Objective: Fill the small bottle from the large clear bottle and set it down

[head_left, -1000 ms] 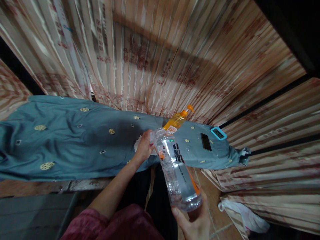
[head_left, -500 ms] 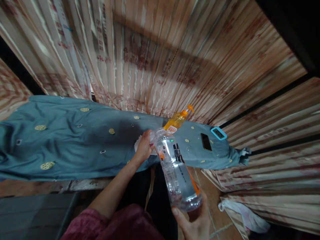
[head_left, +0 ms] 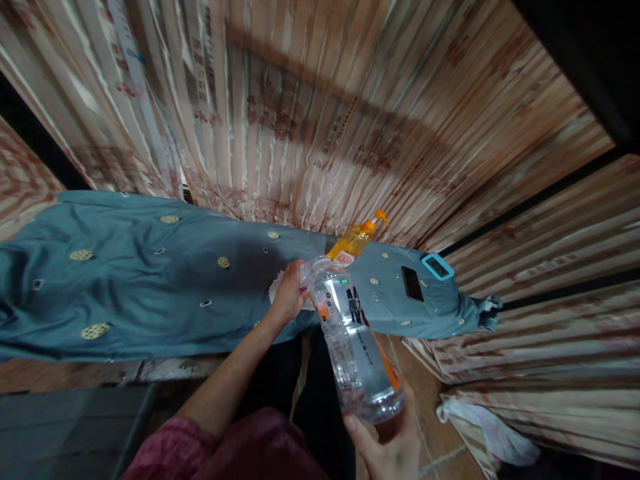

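My right hand grips the base of a clear plastic water bottle with an orange-striped label, tilted so its neck points away from me. At the bottle's mouth my left hand is closed; its fingers pinch there, and a bit of white material shows under them. What the fingers hold is too hidden to name. Just beyond the bottle's neck an orange pump bottle stands on the blue-grey patterned cloth that covers the table.
A black phone and a small blue-framed digital device lie on the cloth at the right. Striped curtains hang behind and to the right. A white bag lies on the floor at lower right.
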Tool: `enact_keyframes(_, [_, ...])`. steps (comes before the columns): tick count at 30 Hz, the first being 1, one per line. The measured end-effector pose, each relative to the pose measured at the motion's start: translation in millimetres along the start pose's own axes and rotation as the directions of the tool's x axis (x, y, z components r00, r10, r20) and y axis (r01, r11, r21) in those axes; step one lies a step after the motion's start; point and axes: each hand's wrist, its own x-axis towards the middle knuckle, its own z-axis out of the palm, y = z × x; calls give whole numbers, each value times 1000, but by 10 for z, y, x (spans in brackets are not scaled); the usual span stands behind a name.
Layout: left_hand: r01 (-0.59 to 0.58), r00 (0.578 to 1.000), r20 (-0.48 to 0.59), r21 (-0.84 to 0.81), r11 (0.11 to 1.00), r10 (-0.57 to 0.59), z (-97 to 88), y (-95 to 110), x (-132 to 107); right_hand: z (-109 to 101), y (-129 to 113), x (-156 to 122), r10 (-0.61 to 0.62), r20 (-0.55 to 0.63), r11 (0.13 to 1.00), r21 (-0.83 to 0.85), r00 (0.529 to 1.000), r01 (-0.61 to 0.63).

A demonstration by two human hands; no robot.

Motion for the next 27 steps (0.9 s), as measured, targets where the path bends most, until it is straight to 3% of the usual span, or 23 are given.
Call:
enact_keyframes(8, [50, 999, 12, 1, 999, -50, 17, 3, 7, -28, 55, 16, 3, -2, 1000, -15, 1000, -3])
enact_keyframes(27, [32, 999, -2, -8, 999, -32, 4, 44, 7, 0, -37, 6, 37, -15, 999, -10, 999, -37])
